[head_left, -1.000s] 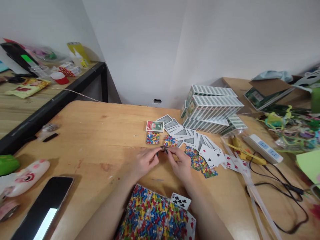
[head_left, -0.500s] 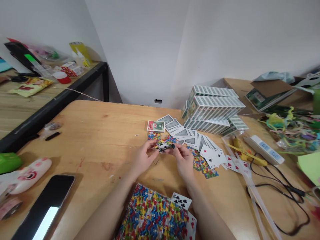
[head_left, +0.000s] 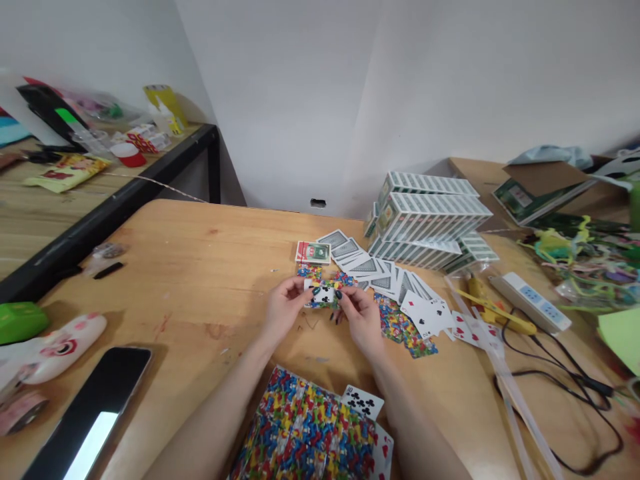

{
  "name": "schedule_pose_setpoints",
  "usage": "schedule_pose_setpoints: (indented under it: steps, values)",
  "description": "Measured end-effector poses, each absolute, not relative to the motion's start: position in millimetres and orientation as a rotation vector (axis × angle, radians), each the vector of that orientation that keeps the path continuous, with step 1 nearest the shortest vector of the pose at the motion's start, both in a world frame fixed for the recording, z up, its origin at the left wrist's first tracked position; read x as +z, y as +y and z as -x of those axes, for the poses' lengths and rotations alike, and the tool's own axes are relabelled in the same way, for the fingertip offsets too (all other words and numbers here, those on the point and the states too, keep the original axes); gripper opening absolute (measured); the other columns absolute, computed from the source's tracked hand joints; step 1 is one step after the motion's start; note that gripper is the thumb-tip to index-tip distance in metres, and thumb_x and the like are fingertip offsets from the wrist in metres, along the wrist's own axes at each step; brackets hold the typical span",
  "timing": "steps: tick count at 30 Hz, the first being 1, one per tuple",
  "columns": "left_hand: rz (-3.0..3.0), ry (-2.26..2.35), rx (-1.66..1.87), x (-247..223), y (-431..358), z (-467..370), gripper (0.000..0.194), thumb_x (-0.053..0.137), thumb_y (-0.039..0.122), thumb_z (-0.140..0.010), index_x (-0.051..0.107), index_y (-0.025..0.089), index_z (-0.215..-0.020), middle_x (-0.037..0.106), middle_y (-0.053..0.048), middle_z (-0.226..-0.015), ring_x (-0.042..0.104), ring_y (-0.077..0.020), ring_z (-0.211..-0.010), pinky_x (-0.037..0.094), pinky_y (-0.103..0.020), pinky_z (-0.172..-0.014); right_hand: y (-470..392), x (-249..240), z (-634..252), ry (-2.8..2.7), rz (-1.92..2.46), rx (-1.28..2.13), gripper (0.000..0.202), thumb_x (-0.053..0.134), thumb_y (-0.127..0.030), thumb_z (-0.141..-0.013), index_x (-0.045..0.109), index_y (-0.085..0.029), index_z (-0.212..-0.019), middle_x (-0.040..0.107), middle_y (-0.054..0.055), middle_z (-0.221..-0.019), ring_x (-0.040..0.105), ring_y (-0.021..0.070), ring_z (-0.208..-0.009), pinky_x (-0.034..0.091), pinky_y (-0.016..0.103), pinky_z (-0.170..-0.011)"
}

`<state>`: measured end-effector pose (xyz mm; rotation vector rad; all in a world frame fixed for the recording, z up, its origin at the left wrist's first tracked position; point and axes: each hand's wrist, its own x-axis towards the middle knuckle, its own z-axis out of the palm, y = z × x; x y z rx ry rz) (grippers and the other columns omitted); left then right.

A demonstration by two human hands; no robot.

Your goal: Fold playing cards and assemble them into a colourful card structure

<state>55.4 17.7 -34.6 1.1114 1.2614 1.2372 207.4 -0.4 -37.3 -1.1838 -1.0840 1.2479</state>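
Observation:
Near the middle of the table, a white playing card with black clubs (head_left: 325, 295) is held between both hands, with a colourful patterned piece against it. My left hand (head_left: 290, 303) pinches its left end, thumb on the front. At the right end, my right hand (head_left: 359, 312) grips it with thumb and fingers. Behind the hands lies a red and green card pack (head_left: 313, 252), next to a spread of grey-backed cards (head_left: 365, 265). Colourful patterned pieces (head_left: 393, 319) lie to the right, beside face-up cards (head_left: 425, 312).
A large colourful patterned stack (head_left: 305, 427) sits at the front edge, cards beside it. Stacked card boxes (head_left: 435, 217) stand at the back right. A power strip (head_left: 530, 300) and black cable are on the right; a phone (head_left: 93, 413) lies front left.
The clubs card has turned so its face shows more fully between my hands. Both hands have shifted slightly, and my left thumb now lies on the card's front.

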Motion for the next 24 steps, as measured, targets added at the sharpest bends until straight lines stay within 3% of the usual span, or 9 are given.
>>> schedule_pose_setpoints:
  steps: [13, 24]
  values:
    - [-0.956, 1.26, 1.301, -34.8, 21.0, -52.2, 0.019, 0.069, 0.024, -0.054, 0.059, 0.014, -0.066, 0.058, 0.003, -0.061, 0.051, -0.0089, -0.056, 0.041, -0.021, -0.056, -2.6, -39.2, -204.0, -1.135, 1.158, 1.271, 0.021, 0.053, -0.04, -0.075, 0.045, -0.021, -0.081, 0.053, -0.003, -0.064, 0.056, 0.0118, -0.048, 0.049, 0.025, -0.045]
    - [-0.971, 1.224, 1.185, -31.7, 22.4, -47.8, 0.018, 0.069, 0.026, -0.056, 0.062, 0.013, -0.066, 0.06, 0.001, -0.062, 0.052, -0.0099, -0.058, 0.04, -0.021, -0.057, -4.2, -39.6, -206.2, -1.119, 1.149, 1.287, 0.023, 0.055, -0.04, -0.074, 0.047, -0.02, -0.075, 0.052, -0.004, -0.055, 0.055, 0.0108, -0.044, 0.049, 0.025, -0.046]
